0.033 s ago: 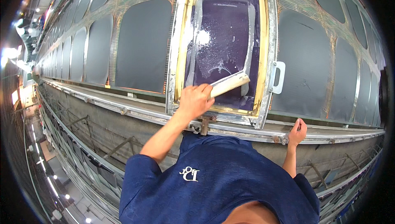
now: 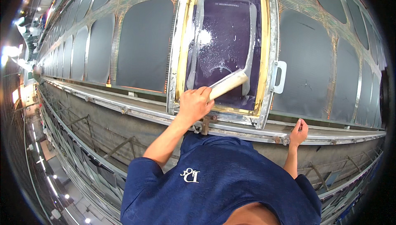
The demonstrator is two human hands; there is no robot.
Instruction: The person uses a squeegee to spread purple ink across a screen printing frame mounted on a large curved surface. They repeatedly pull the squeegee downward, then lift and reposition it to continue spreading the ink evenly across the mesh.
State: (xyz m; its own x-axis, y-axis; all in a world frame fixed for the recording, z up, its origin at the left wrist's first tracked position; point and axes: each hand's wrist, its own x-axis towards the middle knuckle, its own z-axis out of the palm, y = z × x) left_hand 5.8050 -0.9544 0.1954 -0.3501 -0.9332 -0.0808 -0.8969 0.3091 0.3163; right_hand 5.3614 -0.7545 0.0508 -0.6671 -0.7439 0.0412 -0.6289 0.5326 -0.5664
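My left hand [image 2: 195, 105] is closed around one end of a pale squeegee [image 2: 228, 85]. The squeegee lies at a slant over the near part of a dark purple printing screen [image 2: 225, 47], its far end pointing up and right. Streaks of pale, wet-looking ink [image 2: 252, 31] run along both sides of the mesh, and yellowish tape [image 2: 264, 55] lines the inner edges of the metal frame [image 2: 274, 27]. To the right of the screen, my right hand [image 2: 299, 131] is closed beside the metal rail, its fingers curled with nothing seen in them.
A white handle [image 2: 280, 77] sticks out from the frame's right side. Dark rounded panels [image 2: 145, 45] lie in rows along the long table on both sides. The metal rail [image 2: 231, 132] with clamps runs between my body and the table. Another person [image 2: 37, 71] stands at the far left.
My left hand and the squeegee have shifted slightly left. My right hand and the screen frame keep their places.
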